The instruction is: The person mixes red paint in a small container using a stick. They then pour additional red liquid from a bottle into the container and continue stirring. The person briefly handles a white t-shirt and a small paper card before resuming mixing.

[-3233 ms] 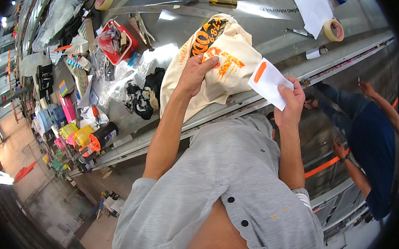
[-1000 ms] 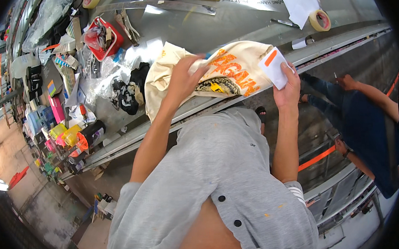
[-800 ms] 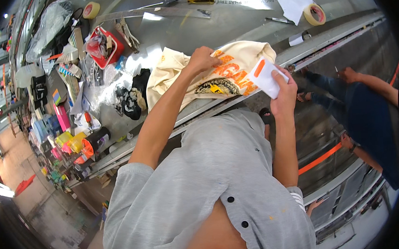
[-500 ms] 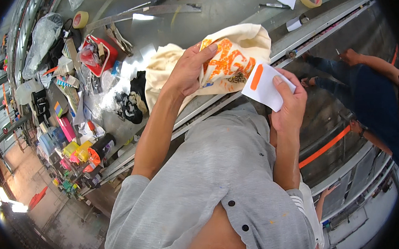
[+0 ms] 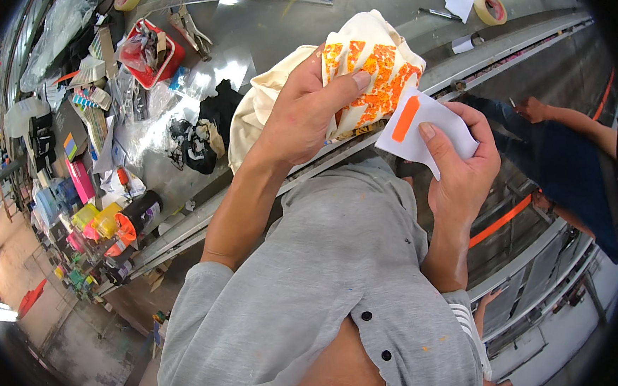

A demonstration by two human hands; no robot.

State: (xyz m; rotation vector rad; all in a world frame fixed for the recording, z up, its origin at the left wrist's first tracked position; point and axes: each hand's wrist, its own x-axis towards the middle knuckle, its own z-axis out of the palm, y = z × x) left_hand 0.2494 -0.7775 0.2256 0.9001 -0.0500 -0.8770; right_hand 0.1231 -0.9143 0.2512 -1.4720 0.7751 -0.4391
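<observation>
In my left hand [image 5: 311, 115] I grip a bunched cream cloth [image 5: 264, 89], thumb on top and fingers hidden beneath it. Bold orange, speckled printing [image 5: 380, 75] covers the raised part of the fabric; the rest droops onto the table edge. Between the thumb and fingers of my right hand [image 5: 462, 155] is a white paper piece [image 5: 398, 141] bearing one solid orange stroke [image 5: 406, 119]. The paper sits right beside the printed area, its upper edge overlapping the cloth in view; whether they touch I cannot tell.
A red basket [image 5: 174, 63] with odds and ends stands at the left. Near it lie black rags [image 5: 222, 110] and paint containers [image 5: 105, 219]. A tape roll [image 5: 490, 9] and a pen [image 5: 439, 14] lie at the far right. Another person [image 5: 568, 142] is at the right.
The printed cloth has been raised and turned, so more orange lettering faces up. My right hand and the paper have shifted slightly right and nearer. The whole view has shifted a little.
</observation>
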